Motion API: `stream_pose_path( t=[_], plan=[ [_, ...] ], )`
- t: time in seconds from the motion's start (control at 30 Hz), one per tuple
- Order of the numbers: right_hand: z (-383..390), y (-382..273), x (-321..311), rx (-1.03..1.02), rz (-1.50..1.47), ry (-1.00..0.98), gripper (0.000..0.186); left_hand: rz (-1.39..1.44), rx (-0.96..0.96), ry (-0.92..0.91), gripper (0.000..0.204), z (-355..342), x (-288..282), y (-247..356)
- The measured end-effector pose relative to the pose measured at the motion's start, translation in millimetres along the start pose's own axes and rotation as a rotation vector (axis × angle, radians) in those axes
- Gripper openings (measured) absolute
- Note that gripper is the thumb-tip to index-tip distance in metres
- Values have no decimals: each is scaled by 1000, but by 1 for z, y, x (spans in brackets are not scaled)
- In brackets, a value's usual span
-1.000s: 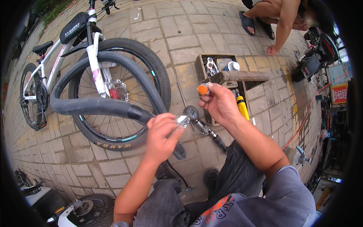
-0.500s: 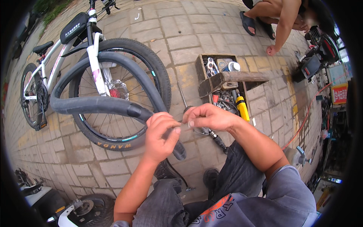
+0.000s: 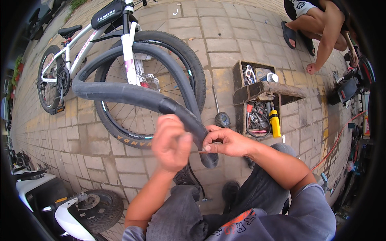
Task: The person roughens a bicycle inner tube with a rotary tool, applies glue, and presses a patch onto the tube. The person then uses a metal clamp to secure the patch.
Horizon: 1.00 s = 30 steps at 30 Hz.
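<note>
A dark grey inner tube [image 3: 120, 92] makes a large loop in front of the bicycle's front wheel, and its near end hangs down by my knees. Beside that lower stretch of tube, the thumb and fingers of my right hand [image 3: 227, 142] are pinched together. A small, thin, pale bit shows at their tips, too small to name. Motion blurs my left hand [image 3: 172, 144], raised just left of my right with its fingers partly curled. Whether anything is in it cannot be made out. The white bicycle [image 3: 128, 60] stands behind the tube.
A wooden toolbox [image 3: 263, 90] with a yellow-handled tool [image 3: 274, 122] stands right of the wheel. A round gauge [image 3: 222, 119] lies beside it on the paving. Another person [image 3: 327, 36] crouches at the far right. A motorbike wheel [image 3: 100, 209] is at the near left.
My hands, together at the fingertips before, are now apart, the left one moving. The view has shifted, so the bicycle and toolbox sit farther right and the gauge shows fully.
</note>
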State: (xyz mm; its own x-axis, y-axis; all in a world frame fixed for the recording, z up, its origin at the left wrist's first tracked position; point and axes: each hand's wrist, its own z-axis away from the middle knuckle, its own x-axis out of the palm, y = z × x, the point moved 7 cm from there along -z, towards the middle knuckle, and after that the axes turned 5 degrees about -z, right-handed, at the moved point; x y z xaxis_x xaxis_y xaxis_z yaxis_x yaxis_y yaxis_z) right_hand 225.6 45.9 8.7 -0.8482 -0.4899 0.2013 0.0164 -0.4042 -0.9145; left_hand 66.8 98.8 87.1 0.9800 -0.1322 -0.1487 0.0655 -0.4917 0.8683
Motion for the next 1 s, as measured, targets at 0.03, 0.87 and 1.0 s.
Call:
stream_pose_path(
  t=[0.03, 0.87, 1.0],
  plan=[
    [1, -3, 2, -6, 6, -16, 20, -62, -33, 190, 10, 4, -28, -6],
    [64, -46, 62, -258, 138, -795, 11, 355, -143, -425, 126, 8, 7, 46],
    [60, -53, 45, -184, 12, -787, 11, 393, -90, -440, 129, 2, 2, 61]
  ],
)
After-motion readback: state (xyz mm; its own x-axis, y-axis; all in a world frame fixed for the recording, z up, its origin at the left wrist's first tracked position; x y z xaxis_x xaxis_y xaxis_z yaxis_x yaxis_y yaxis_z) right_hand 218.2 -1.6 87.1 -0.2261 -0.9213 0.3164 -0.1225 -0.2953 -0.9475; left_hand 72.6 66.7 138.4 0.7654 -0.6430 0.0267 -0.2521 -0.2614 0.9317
